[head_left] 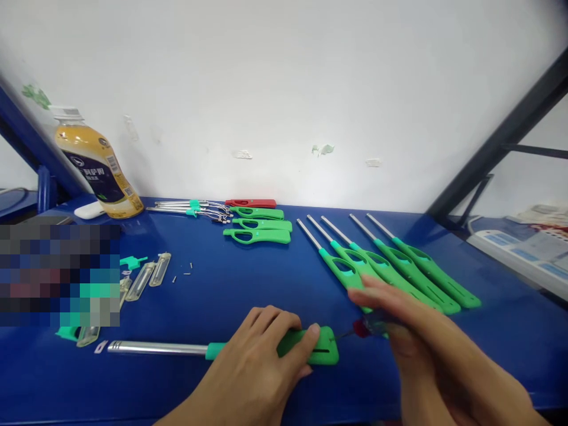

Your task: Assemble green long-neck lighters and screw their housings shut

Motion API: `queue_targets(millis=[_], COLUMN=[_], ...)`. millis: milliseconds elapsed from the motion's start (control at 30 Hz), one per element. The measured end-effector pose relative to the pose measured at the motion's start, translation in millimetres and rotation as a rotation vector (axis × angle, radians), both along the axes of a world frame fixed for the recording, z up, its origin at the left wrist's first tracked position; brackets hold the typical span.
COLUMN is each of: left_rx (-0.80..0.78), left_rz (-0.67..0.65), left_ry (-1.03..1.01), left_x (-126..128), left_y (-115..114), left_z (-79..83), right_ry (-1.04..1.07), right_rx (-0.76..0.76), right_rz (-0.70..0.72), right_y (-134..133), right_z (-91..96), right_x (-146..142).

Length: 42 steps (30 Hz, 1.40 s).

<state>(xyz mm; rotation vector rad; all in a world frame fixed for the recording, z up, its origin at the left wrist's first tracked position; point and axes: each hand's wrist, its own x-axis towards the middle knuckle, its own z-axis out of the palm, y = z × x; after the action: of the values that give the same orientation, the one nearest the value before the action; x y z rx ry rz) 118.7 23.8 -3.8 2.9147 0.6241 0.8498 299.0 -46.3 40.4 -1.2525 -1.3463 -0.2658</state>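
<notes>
My left hand (260, 355) presses down on the green handle of a long-nosed lighter (323, 349) lying flat on the blue table (248, 284); its metal tube (155, 348) points left. My right hand (412, 331) is closed around a small screwdriver (364, 327) with a red collar. The thin tip of the screwdriver touches the butt end of the green handle. The right hand is slightly blurred.
Several finished green lighters (399, 269) lie in a row behind my right hand. More green handles (260, 228), a red one and loose metal tubes lie further back. Clear plastic tanks (148, 275) and small parts sit at left. A yellow bottle (95, 165) stands by the white wall.
</notes>
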Motion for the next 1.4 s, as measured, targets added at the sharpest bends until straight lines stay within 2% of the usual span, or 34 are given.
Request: queue_targets(millis=[100,200,300,400,533,600,733,800,900,1000,1067,1133,1233,1300,1400], left_rx=[-0.033,-0.095,-0.079,-0.049,-0.003,0.038,0.051,0.019,0.007,0.055,0.062,0.039,0.009,0.001,0.030], left_rz=[-0.003,0.011,0.011,0.004,0.010,0.003,-0.006,0.002,0.010,0.001,0.006,0.006,0.003,0.008,0.006], left_ry=[0.016,0.090,0.089,0.081,0.017,-0.048,-0.065,-0.004,0.007,-0.078,-0.084,-0.043,-0.003,0.009,-0.035], left_x=[0.2,-2.3,-4.8,-5.3,-2.3,0.0,1.4,0.6,0.3,1.4,1.9,1.6,0.6,0.5,1.4], left_y=[-0.9,-2.6,-3.7,-4.1,-1.8,0.2,0.9,-0.3,-0.9,0.5,1.2,1.0,-0.2,-0.4,0.8], left_z=[1.2,7.3,10.4,8.7,-0.6,-5.9,-5.3,-0.6,0.4,-8.3,-13.1,-13.2,-6.2,-2.6,-5.8], right_ry=[0.064,-0.016,-0.036,0.077,0.029,0.004,0.078,0.118,0.045,-0.033,0.023,0.039,-0.063,-0.103,-0.010], right_rx=[0.084,0.106,0.037,0.007,0.143,0.165,-0.020,-0.005,0.109,0.018,-0.062,-0.059,0.001,-0.015,-0.061], right_rz=[0.067,0.139,0.090,0.061,0.015,-0.005,0.107,0.126,0.047,0.076,0.144,0.191,0.146,0.093,0.071], right_y=[7.2,9.5,4.6,2.8,11.1,13.6,9.5,7.3,6.4,4.7,3.3,3.0,3.9,3.5,1.1], right_z=[-1.2,-2.9,-0.4,1.2,-5.4,-8.5,-6.5,-4.2,-2.5,-0.4,1.3,2.2,1.9,2.2,3.7], right_x=[-3.7,3.4,6.9,2.5,2.3,5.6,6.6,4.0,2.4,4.6,6.2,7.1,7.3,5.8,1.3])
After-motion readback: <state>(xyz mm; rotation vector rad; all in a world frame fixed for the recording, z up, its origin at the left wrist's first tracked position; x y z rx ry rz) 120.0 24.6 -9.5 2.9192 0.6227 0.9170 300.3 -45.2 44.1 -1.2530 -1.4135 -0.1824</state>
